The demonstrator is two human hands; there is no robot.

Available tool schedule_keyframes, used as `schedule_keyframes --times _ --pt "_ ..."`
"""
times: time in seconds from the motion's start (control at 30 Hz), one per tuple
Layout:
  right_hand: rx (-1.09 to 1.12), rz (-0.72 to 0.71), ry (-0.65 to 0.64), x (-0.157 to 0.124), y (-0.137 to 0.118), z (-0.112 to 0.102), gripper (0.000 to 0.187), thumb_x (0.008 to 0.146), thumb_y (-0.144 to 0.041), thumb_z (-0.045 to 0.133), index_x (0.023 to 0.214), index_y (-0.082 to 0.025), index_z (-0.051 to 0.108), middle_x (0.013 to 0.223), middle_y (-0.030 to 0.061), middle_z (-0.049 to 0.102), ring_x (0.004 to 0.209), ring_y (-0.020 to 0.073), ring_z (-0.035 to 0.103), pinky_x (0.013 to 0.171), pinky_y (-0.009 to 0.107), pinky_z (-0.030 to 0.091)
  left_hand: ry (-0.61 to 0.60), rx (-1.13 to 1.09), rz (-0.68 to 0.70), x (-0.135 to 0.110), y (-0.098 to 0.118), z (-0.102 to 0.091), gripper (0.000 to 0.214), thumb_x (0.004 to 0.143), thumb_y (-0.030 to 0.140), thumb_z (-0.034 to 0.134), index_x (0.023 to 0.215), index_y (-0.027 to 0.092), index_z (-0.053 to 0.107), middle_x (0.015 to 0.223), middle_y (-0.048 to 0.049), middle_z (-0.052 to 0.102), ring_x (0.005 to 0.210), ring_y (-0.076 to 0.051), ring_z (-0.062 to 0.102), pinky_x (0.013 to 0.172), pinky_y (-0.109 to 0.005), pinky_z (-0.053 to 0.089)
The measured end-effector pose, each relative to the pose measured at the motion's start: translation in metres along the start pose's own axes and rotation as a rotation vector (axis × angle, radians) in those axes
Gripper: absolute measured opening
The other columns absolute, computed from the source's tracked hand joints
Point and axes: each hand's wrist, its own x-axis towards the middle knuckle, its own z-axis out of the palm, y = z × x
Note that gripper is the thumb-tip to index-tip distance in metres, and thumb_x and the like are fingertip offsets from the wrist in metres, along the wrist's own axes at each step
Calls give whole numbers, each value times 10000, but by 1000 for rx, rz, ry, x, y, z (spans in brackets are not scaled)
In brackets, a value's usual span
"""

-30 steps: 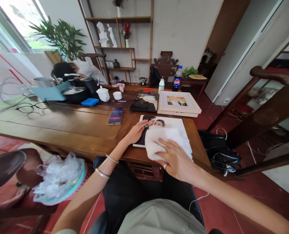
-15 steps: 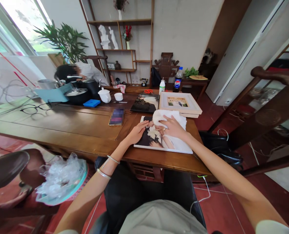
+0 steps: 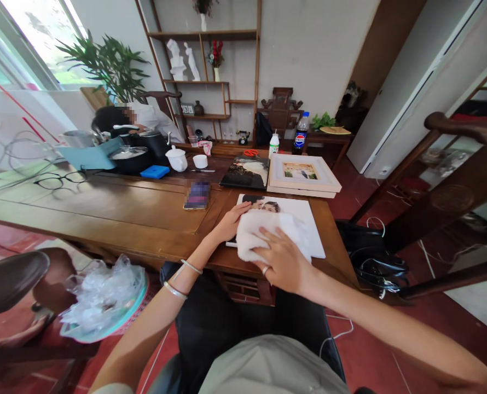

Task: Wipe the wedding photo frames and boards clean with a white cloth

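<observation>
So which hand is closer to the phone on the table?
Left. The left hand rests on the photo print, just right of the phone; the right hand presses the white cloth farther right.

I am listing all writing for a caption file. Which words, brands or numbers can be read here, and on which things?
No text reads clearly.
Dark bottle: Pepsi emblem on its blue label; lettering too small to read.
Number blocks on the shelf: digits too small to read.
Phone screen: blurred, unreadable.
</observation>
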Motion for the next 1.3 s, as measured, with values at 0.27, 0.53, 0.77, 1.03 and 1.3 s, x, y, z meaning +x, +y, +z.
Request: schedule_keyframes --times 0.27,0.53,0.77,1.03,1.3 --pt "-168 216 53 43 58 4 314 875 -247 438 1131 -206 614 1255 123 555 1256 312 357 983 553 267 17 -18 -61 1 2 3 413 911 298 328 1240 153 531 1374 -96 466 1291 -190 400 1112 -386 264" --pt "-39 -63 20 20 4 11 308 852 -236 486 1122 -195 629 1368 117 457 1317 326 281 1052 554 184 71 -238 -238 -1 18 1 521 930 449 274 1305 133 453 1396 -104 437 1294 -189 396 1106 -339 266" --pt "139 -132 -44 -17 19 -18 282 861 -221 490 1106 -221 632 1278 71 553 1272 229 391 1076 454 247 17 -30 -112 -1 20 0 427 918 389 351 1229 165 538 1360 -88 480 1274 -185 419 1106 -359 274" --pt "75 248 83 3 97 -19 320 923 -345 391 1049 -201 648 1053 94 657 1012 264 574 843 379 432 -5 50 -47 0 10 1 392 892 301 400 1247 193 528 1366 -72 475 1282 -197 412 1107 -391 282" --pt "320 207 41 106 90 -10 359 931 -391 359 951 -203 665 823 26 706 833 210 636 795 306 437 10 40 -21 0 9 2 385 893 294 398 1215 152 557 1345 -111 492 1269 -227 425 1093 -417 300"
